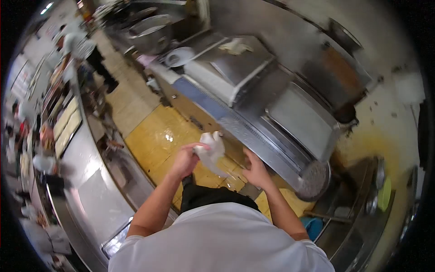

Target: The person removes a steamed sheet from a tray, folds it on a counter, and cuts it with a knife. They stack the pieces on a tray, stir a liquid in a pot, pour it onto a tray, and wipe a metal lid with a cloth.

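Observation:
A crumpled white cloth [213,150] hangs from my left hand [186,159], whose fingers are closed on one end of it above the yellow floor. To the right of the cloth, my right hand [256,169] is near the metal counter's front edge, apart from the cloth. Its fingers are partly bent and blurred, and nothing shows between them. A large flat metal tray [301,119] lies on the steel counter [253,119] ahead of my right hand.
A round pan [313,180] stands at the counter's right end. A white bowl [180,56] and a large pot [152,32] are farther up. On the left runs a long steel table [93,181]; a person [81,47] stands beyond it.

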`<state>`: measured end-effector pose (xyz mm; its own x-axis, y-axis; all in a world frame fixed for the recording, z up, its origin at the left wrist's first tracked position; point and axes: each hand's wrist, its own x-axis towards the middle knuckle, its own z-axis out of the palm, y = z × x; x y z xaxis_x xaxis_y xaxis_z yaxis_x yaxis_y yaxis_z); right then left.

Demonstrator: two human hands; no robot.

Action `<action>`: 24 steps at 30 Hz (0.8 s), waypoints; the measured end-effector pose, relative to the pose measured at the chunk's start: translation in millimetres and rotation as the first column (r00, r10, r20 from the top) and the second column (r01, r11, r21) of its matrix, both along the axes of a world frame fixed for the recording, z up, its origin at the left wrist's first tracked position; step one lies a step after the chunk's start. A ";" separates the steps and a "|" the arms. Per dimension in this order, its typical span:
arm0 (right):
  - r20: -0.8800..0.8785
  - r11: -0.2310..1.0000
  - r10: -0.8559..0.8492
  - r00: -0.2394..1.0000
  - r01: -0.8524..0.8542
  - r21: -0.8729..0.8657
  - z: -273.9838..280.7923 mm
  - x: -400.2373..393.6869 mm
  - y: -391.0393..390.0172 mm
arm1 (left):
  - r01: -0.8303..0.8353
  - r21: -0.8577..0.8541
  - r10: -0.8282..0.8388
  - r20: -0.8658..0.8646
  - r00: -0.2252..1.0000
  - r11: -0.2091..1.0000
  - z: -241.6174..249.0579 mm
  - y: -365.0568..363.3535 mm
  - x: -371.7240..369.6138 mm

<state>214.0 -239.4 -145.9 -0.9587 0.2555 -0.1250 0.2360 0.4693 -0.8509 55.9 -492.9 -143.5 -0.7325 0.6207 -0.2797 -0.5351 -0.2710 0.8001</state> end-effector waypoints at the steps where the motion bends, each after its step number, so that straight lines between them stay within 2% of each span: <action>1: -0.154 0.999 -0.015 0.988 0.021 0.040 16.9 -2.8 7.2 | 0.112 0.022 -0.112 -0.013 0.994 0.993 7.8 36.7 6.9; 2: -0.305 0.995 -0.017 0.952 0.045 0.084 28.1 -6.6 16.3 | 0.219 0.043 -0.218 -0.030 0.976 0.975 20.5 72.6 15.9; 3: -0.317 0.996 0.002 0.948 0.026 0.085 32.0 -9.8 25.3 | 0.364 0.174 -0.373 0.023 0.928 0.915 37.6 101.3 23.9; 5: -0.338 0.996 0.044 0.940 -0.016 0.086 33.6 -9.9 44.7 | 0.545 0.317 -0.587 0.050 0.808 0.777 85.9 147.3 24.6; 6: -0.203 1.000 0.010 0.979 -0.013 -0.011 29.7 -3.4 56.8 | 0.614 0.388 -0.681 0.054 0.730 0.688 109.6 167.0 21.9; 8: 0.072 0.977 -0.012 0.997 0.027 -0.209 22.3 9.0 83.7 | 0.575 0.229 -0.561 -0.131 0.817 0.785 151.3 196.4 14.3; 9: 0.041 0.975 -0.138 0.990 0.143 -0.169 22.5 17.2 93.6 | 0.532 0.163 -0.491 -0.236 0.839 0.831 167.1 212.0 5.5; 10: 0.133 0.968 -0.210 0.969 0.225 -0.115 30.9 22.4 112.1 | 0.484 -0.017 -0.457 -0.360 0.813 0.875 177.4 227.7 -10.8; 11: 0.226 0.951 -0.282 0.932 0.302 -0.059 45.6 30.7 132.5 | 0.378 -0.262 -0.460 -0.496 0.737 0.888 200.7 237.1 -22.7; 12: 0.316 0.928 -0.353 0.881 0.372 0.001 62.1 39.5 151.4 | 0.311 -0.216 -0.368 -0.709 0.601 0.925 193.2 252.3 -46.0; 14: 0.124 0.852 -0.514 0.849 0.488 0.189 100.0 54.8 187.7 | 0.173 -0.146 -0.209 -0.877 0.433 0.974 204.6 280.4 -80.2; 15: 0.042 0.813 -0.561 0.826 0.541 0.216 121.5 61.9 207.7 | 0.131 -0.175 -0.218 -0.822 0.526 0.976 220.7 289.5 -88.2; 16: -0.045 0.769 -0.600 0.799 0.592 0.243 143.3 67.1 228.2 | 0.134 -0.157 -0.206 -0.803 0.559 0.978 228.6 301.2 -103.2; 18: -0.219 0.725 -0.646 0.731 0.678 0.124 178.0 73.4 261.4 | 0.119 -0.028 -0.090 -0.825 0.558 0.992 239.8 328.1 -128.3; 20: -0.272 0.687 -0.689 0.672 0.725 0.050 213.3 70.7 275.1 | 0.174 0.195 0.029 -0.741 0.671 0.965 242.4 355.1 -149.4; 21: -0.246 0.662 -0.720 0.649 0.748 0.034 222.2 65.0 281.5 | 0.161 0.246 0.055 -0.686 0.725 0.956 238.8 368.2 -160.8; 24: -0.284 0.614 -0.736 0.615 0.782 0.105 183.1 55.3 315.7 | 0.157 0.198 -0.031 -0.524 0.851 0.968 198.5 403.8 -189.9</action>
